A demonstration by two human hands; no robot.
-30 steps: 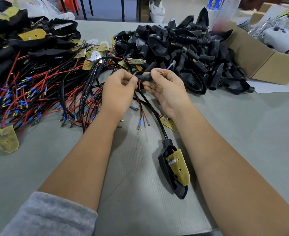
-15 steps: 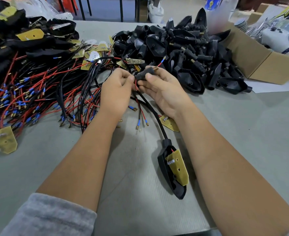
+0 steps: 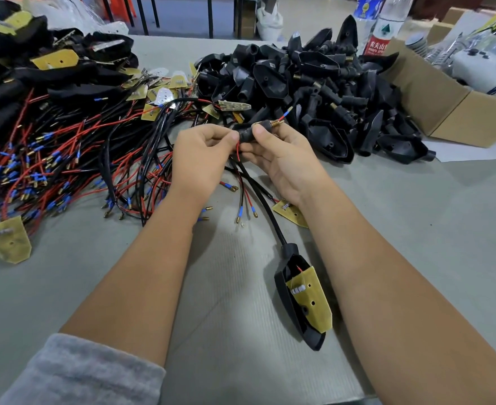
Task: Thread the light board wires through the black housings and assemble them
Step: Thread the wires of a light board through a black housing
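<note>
We are finding the black housing in work held just above the centre of the frame, off the grey table, with a brass threaded end projecting from it toward the upper right and a red wire tip emerging past that end. We are judging the housing to be light, rigid moulded plastic, unlikely to deform under a firm pinch, and best gripped on its tubular stem rather than on the brass thread. The wires hanging below it are appearing thin, limp and easily kinked, so we are judging that they need feeding close to the entry point, with no pull on the small blue-sleeved terminals. The right hand is lying palm up beneath the housing, thumb pressing on top of the stem and fingers curled under it, clamping it. The left hand is lying knuckles up at the housing's left end, thumb and forefinger closed together in a pinch at the wire entry; what exactly lies between them we cannot tell. Both forearms are reaching in from the bottom of the frame. An assembled unit, its yellow light board seated in its shell, is lying at lower centre right. Loose housings are heaped at upper centre, and wired boards are spreading across the left.
</note>
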